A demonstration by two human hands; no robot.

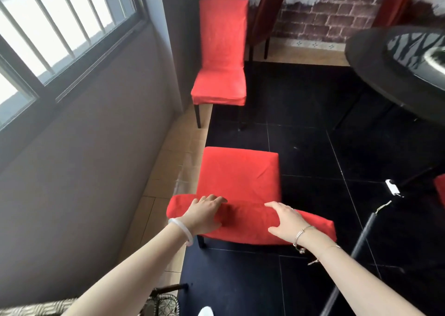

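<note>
A chair in a bright red cover (238,173) stands right below me, seen from behind and above, its seat pointing away. My left hand (204,213) lies on the top edge of its backrest at the left, fingers curled over the front of the edge, thumb at the back. My right hand (285,219) sits on the same top edge further right, fingers draped over the front, thumb behind. Both hands hold the covered backrest top.
A second red-covered chair (221,50) faces me against the wall corner ahead. Two dark red chairs (265,19) stand by the brick-patterned wall. A round black table (370,58) fills the right. A dark pole (356,250) leans at lower right. The window wall runs along my left.
</note>
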